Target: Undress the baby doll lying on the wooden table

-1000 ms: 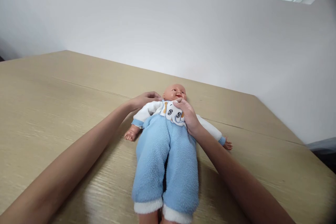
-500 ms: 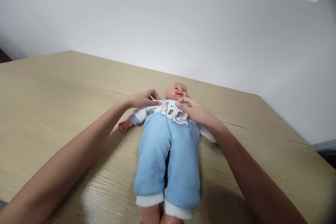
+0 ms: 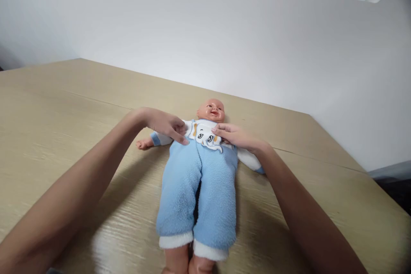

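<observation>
A baby doll lies on its back, legs toward me, in a fleece outfit with a white top and light blue trousers. On its chest is a white elephant face with orange ears. My left hand is at the chest's left side, fingers bent, thumb apart and touching the top of the blue cloth. Across the elephant's right side lies my right hand, its fingers stretched over the cloth. Part of the chest and the doll's upper arms are hidden under my hands.
The doll rests on a wood-grain table with a seam running across it. A plain white partition stands along the table's far edge.
My left hand has moved off the shoulder, left and down toward the top of the blue cloth, its wrist raised. My right hand stays on the chest. The view has shifted slightly.
</observation>
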A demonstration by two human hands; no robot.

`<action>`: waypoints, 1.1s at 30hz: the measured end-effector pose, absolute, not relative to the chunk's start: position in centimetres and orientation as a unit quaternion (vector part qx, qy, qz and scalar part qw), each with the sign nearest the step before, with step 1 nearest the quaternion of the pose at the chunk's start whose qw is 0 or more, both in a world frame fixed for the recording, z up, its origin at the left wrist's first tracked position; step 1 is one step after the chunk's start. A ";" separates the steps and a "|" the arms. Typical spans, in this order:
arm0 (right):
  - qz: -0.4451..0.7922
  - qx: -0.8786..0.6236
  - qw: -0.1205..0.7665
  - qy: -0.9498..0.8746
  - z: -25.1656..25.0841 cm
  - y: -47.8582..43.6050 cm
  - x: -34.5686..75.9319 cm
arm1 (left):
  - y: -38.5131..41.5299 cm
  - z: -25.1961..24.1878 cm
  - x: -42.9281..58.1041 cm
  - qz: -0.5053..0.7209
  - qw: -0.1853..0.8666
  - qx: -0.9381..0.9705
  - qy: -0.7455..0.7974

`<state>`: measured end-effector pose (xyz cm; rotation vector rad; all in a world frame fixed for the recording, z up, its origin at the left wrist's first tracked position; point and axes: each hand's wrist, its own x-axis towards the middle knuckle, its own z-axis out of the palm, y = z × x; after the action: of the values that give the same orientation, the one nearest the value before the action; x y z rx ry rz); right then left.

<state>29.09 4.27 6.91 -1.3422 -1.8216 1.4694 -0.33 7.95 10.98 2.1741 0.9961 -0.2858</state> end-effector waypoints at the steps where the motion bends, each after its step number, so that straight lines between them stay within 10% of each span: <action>1: 0.531 -0.487 0.223 -0.657 6.9 4.3 29.1 | 8.0 11.0 -0.5 -0.123 0.352 0.841 0.392; 14: 0.576 -0.467 0.244 -0.625 6.1 4.7 29.7 | 8.8 10.5 -2.7 -0.051 0.467 0.839 0.274; 24: 0.553 -0.475 0.258 -0.633 5.9 4.4 29.7 | 8.3 10.3 -1.1 -0.120 0.283 0.871 0.383; 33: 0.077 -0.584 0.289 -0.754 3.1 -3.3 35.0 | 4.9 12.9 0.9 -0.043 0.175 0.866 0.466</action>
<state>35.05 -3.32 3.08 -1.5588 -2.0135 0.2049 0.86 4.94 12.85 2.4539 1.3214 -0.1223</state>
